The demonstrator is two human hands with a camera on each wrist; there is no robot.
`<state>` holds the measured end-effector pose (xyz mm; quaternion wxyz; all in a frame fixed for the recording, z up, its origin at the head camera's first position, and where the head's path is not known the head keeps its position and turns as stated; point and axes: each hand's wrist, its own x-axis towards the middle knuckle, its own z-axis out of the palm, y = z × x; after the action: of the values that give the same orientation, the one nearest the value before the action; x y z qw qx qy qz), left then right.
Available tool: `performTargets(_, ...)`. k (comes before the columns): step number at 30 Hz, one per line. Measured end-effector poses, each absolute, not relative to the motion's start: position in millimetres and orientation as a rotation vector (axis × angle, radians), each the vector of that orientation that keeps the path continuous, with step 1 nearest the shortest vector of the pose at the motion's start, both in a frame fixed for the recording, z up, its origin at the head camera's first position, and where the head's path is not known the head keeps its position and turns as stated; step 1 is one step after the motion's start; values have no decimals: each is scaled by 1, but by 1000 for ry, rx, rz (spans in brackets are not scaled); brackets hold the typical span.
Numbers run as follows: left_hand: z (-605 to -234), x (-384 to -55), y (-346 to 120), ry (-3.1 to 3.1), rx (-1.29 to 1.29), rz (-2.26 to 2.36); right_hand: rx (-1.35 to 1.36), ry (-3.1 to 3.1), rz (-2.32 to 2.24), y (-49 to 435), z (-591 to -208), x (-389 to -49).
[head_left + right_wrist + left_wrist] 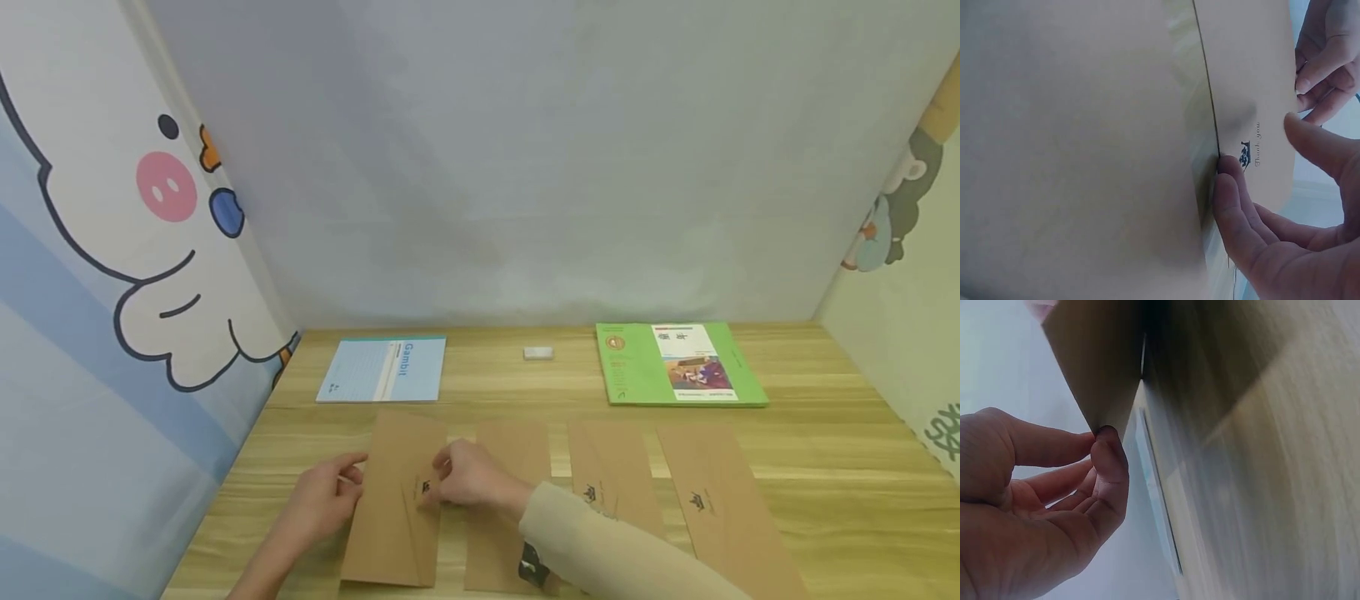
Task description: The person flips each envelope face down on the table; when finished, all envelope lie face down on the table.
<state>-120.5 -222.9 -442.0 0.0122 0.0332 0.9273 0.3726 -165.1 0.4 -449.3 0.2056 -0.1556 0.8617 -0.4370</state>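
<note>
1) With left hand [322, 500], pinches left edge of leftmost envelope [386, 500] between thumb and finger; in the left wrist view, holds that edge tilted up off the table [480, 375], over a soft shadow
2) With right hand [480, 479], touches right edge of the same envelope with fingertips; in the right wrist view, spreads thumb well away from fingers, in a wide grip; cannot tell of any fingertip beneath the paper
3) Has leftmost envelope at front left of the table, between both hands, just beside second envelope [517, 437] but apart from it
4) Bears a dark crown print [425, 488] on that envelope, close to right hand, with small lettering [1257, 145] reading "Thank you"
5) Reaches across second envelope with right arm, in a pale sleeve [600, 533], partly hiding it and third envelope [607, 450]; shows a dark object [532, 567] by the sleeve, too unclear to name
6) Ends the row at right with fourth envelope [727, 500], likewise brown and crown-marked
7) Behind the row, shows blue notebook [382, 369] at left, marked "Gambit", pale eraser [537, 353] near the middle and green book [678, 364] at right
</note>
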Motion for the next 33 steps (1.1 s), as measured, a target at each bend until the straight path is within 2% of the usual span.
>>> performTargets(14,-432,-118,-218,2731,83,1421,-539,2407,-1147,0,-447,-160)
performTargets(33,-428,-117,-206,2719,93,1525,-586,2278,-1215,3,-439,-161)
